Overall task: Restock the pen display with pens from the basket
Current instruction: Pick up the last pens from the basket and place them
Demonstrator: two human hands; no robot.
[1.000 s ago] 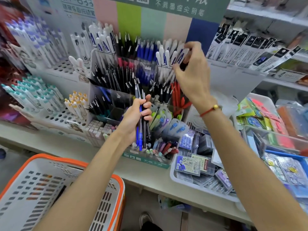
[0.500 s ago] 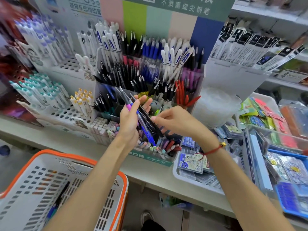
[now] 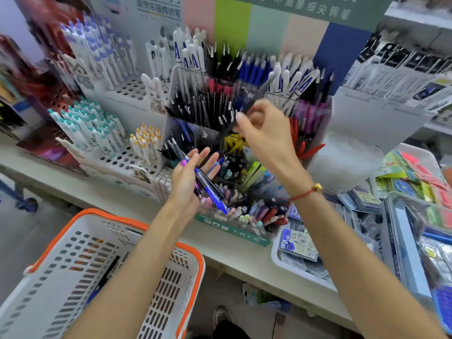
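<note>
My left hand point(image 3: 188, 178) lies palm up with fingers mostly straight, cradling a small bundle of slim plastic pens point(image 3: 204, 184), blue and purple barrels among them, just in front of the clear acrylic pen display point(image 3: 247, 133). My right hand point(image 3: 265, 133) pinches one thin dark pen point(image 3: 254, 97) over the display's middle compartments, though it's motion-blurred so I can't tell its colour for sure. The white perforated basket point(image 3: 80, 272) with the orange rim sits down at lower left.

You have two hands in frame: your left hand point(image 3: 187, 182) at center cradles a few pens point(image 3: 208, 189) (three or four, blurred), your right hand point(image 3: 264, 133) above pinches one dark pen point(image 3: 254, 99). One orange-rimmed basket point(image 3: 80, 216) sits lower left.
</note>
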